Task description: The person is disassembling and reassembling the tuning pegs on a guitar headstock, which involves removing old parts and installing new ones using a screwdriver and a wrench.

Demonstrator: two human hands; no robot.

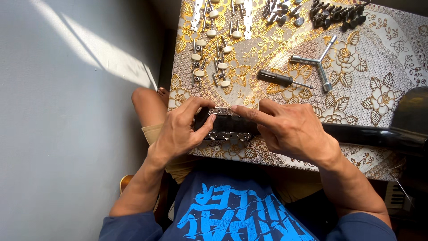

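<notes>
Head view, black guitar headstock [227, 125] between left hand [178, 134], right hand [290, 129]

Both hands [236, 127] grip the guitar headstock [227, 125] on the table [379, 58]; screwdriver [281, 79] and three-way wrench [318, 62] lie behind.

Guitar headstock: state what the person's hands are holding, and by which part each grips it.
Both hold the black guitar headstock on the table. The left hand clasps its end; the right hand grips near the neck, forefinger on the upper tuner strip.
</notes>
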